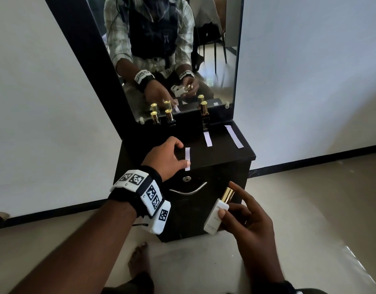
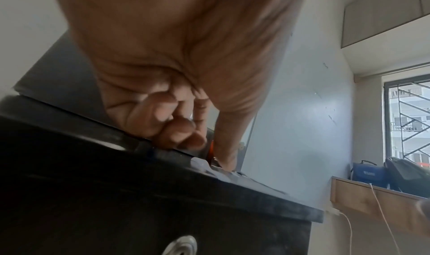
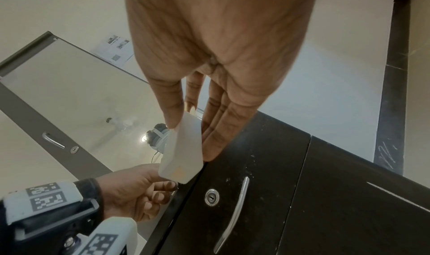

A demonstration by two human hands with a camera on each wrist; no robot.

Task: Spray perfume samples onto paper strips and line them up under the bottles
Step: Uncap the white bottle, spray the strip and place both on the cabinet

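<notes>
White perfume bottle (image 1: 217, 215) with gold sprayer gripped by right hand (image 1: 249, 221) in front of the dark cabinet's drawer, thumb on its face, forefinger raised beside the nozzle. Left hand (image 1: 164, 159) on the worktop (image 1: 221, 154), thumb and curled fingers (image 1: 178, 145) pinching the nearest paper strip (image 1: 187, 159) at the front edge. Two more strips (image 1: 207, 139) (image 1: 234, 136) lying farther right; three dark bottles (image 1: 170, 116) standing against the mirror (image 1: 172, 49).

Left wrist: fingers (image 2: 170, 122) curled, thumb pressed down on the strip (image 2: 209, 167).

Right wrist: bottle (image 3: 182, 148) held between thumb and straight fingers (image 3: 221, 126) above the drawer handle (image 3: 232, 214).
</notes>
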